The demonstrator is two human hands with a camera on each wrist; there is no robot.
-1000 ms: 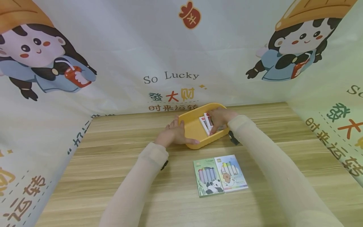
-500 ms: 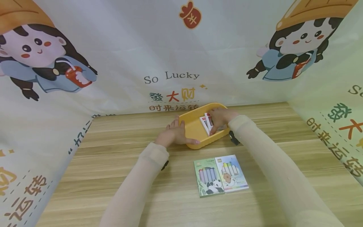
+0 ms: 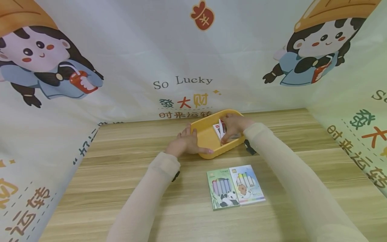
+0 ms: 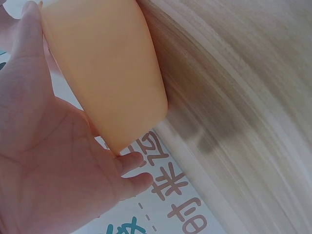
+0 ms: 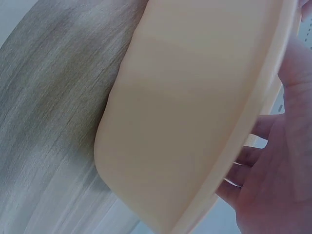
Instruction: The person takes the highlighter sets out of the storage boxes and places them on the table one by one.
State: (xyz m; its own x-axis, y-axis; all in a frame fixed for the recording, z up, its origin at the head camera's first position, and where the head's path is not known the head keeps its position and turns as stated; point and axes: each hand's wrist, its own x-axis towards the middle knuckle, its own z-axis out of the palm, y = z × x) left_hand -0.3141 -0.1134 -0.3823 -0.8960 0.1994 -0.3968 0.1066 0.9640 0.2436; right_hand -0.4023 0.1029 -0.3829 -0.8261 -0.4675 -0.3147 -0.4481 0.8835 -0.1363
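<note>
A yellow plastic basket sits at the back of the table. My left hand holds its left end, the thumb along the front rim and the fingers spread at the left corner. My right hand reaches down inside at the right end and pinches a slim white box, which stands tilted on edge. Another white box with a red label lies beside it, partly covered. In the right wrist view the basket wall hides what those fingers hold.
In front of the basket, a green panda-print pack of coloured pens and a white-blue one lie side by side on the wooden table. A printed cloth wall rises close behind the basket.
The white box under my right hand has turned from lying face up to standing tilted on edge. My left hand and the basket have stayed put.
</note>
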